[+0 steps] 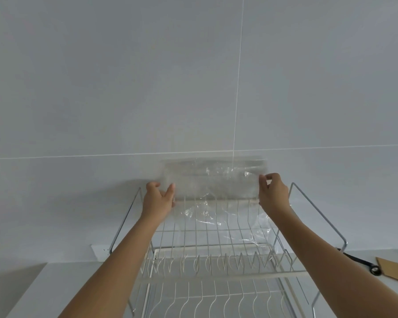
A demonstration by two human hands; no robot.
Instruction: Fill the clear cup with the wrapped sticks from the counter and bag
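A clear plastic bag [214,180] is held up in front of the grey wall, above the back of a white wire dish rack [216,253]. Pale long shapes show faintly through the upper part of the bag; I cannot tell what they are. My left hand [157,198] grips the bag's left edge and my right hand [272,191] pinches its right edge. The loose lower part of the bag hangs down behind the rack's wires. No clear cup is in view.
The rack has two tiers with metal side frames [317,212] and stands on a pale counter [25,294]. At the right lie a black strap-like item [363,263] and a brown cardboard piece [395,270]. A white wall socket [100,252] sits at the left.
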